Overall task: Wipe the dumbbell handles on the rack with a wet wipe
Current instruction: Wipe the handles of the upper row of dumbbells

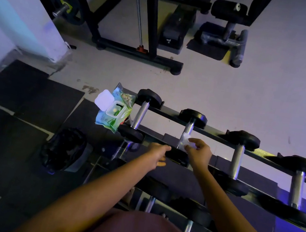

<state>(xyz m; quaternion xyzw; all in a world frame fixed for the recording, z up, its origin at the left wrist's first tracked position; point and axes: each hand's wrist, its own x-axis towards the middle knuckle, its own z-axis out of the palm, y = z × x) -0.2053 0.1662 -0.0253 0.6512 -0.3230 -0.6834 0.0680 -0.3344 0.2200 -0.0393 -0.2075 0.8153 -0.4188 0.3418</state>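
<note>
A dumbbell rack (215, 132) runs from the centre to the lower right, with several black dumbbells on its top tier. My right hand (199, 151) pinches a white wet wipe (186, 141) against the lower part of the chrome handle (188, 130) of the second dumbbell from the left. My left hand (157, 154) grips that dumbbell's near black head (177, 155). The first dumbbell (140, 114) lies to the left, the third dumbbell (238, 158) and a fourth dumbbell (296, 185) to the right.
A green wet wipe pack (114, 111) with its white lid flipped open rests on the rack's left end. A black bag-lined bin (63, 149) stands on the dark floor mats at left. More dumbbells (153, 195) sit on lower tiers. A black machine frame (138, 52) stands beyond.
</note>
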